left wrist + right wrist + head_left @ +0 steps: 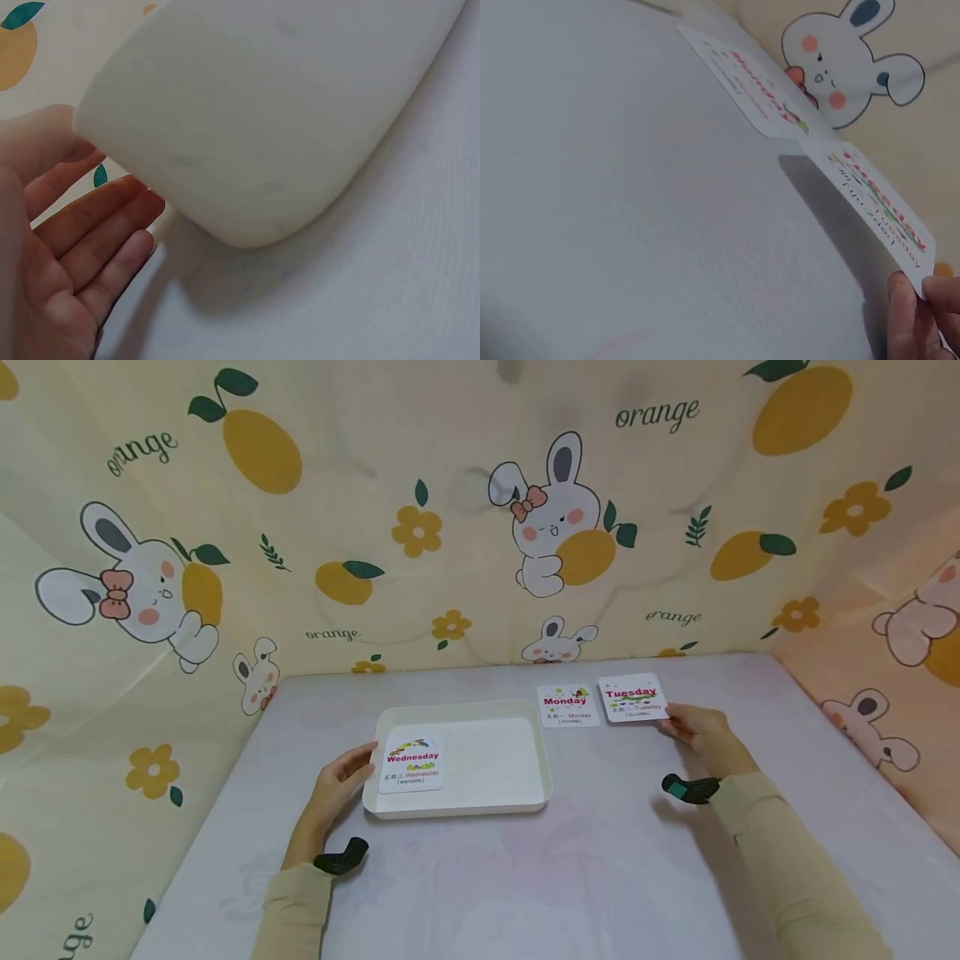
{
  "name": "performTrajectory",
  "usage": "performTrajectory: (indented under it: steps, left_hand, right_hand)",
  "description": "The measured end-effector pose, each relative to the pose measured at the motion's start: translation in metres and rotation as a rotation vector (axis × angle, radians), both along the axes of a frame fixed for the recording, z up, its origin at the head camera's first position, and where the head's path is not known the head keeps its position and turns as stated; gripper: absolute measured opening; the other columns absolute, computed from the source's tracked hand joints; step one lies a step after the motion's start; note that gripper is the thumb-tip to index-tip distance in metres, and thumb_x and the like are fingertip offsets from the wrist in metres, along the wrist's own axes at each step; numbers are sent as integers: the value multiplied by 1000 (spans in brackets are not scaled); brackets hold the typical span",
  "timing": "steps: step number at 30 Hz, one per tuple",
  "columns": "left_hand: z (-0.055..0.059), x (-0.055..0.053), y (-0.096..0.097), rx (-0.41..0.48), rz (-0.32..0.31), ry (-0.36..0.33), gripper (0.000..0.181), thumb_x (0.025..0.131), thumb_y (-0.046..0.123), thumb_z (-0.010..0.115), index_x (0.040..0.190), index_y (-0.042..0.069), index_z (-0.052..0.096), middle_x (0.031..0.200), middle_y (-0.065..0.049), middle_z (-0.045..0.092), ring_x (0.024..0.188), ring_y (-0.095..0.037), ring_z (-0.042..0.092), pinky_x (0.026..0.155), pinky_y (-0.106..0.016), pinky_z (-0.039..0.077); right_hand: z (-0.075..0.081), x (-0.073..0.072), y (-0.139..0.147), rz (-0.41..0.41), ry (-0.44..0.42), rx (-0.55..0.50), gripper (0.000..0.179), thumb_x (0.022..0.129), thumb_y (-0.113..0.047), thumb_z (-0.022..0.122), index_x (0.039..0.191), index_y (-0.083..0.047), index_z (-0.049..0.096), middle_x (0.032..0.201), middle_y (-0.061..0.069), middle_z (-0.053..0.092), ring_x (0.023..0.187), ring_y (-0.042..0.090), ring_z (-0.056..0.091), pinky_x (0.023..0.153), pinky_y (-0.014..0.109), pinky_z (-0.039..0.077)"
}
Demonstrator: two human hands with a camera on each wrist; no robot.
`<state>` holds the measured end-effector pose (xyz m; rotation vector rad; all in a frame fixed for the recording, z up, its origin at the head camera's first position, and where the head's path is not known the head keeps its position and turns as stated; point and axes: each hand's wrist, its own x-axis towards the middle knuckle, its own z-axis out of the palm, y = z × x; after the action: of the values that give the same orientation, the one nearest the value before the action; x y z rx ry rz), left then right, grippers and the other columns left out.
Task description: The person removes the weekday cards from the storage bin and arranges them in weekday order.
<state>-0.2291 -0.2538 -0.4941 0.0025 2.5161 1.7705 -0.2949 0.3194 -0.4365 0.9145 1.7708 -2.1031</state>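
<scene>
My right hand [701, 735] pinches the lower right corner of a square white card printed "Tuesday" [632, 697]. The card casts a shadow on the table in the right wrist view, where fingertips [904, 296] show at its corner. To its left lies a similar "Monday" card [567, 707]. A white rectangular tray [495, 752] stands left of centre, with a "Wednesday" card [412, 764] inside at its left end. My left hand [339, 787] is at the tray's left rim. Seen from the left wrist, its fingers are loosely extended, with their tips right at the rim.
A pale cloth covers the table [592, 877]. Behind and at both sides hangs a cream curtain [465, 435] printed with rabbits, oranges and flowers. Each wrist bears a black strap with a mount [341, 857] sticking out inward.
</scene>
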Motion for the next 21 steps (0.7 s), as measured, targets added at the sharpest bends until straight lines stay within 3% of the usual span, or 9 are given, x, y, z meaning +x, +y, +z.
performTrajectory:
  steps: [3, 10, 16, 21]
  left_hand:
    - [0, 0, 0, -2, 3, -1, 47, 96, 26, 59, 139, 12, 50, 148, -8, 49, 121, 3, 49, 92, -1, 38]
    - [0, 1, 1, -2, -7, -3, 47, 96, 25, 58, 140, 12, 49, 150, -7, 47, 139, -24, 43, 93, -1, 37]
    - [1, 1, 1, 1, -9, -6, 48, 96, 26, 58, 140, 11, 49, 150, -8, 47, 139, -25, 44, 92, -1, 37]
    - [0, 0, 1, 4, -4, -1, 47, 96, 25, 59, 140, 10, 49, 149, -10, 48, 137, -25, 45, 92, -1, 37]
  right_hand:
    - [-1, -5, 1, -15, -27, 46, 58, 95, -10, 57, 148, -8, 36, 64, -5, 62, 65, 6, 65, 73, 18, 57]
    - [-6, -12, 3, -55, -65, 93, 41, 94, -10, 59, 133, -11, 51, 59, -4, 64, 59, 6, 65, 68, 18, 57]
    - [-8, -15, 3, -64, -71, 93, 33, 93, -10, 60, 126, -12, 55, 58, -4, 64, 58, 6, 65, 67, 19, 57]
    - [-12, -16, 5, -69, -53, 139, 50, 92, -9, 60, 140, -7, 46, 54, -5, 62, 53, 5, 65, 63, 19, 57]
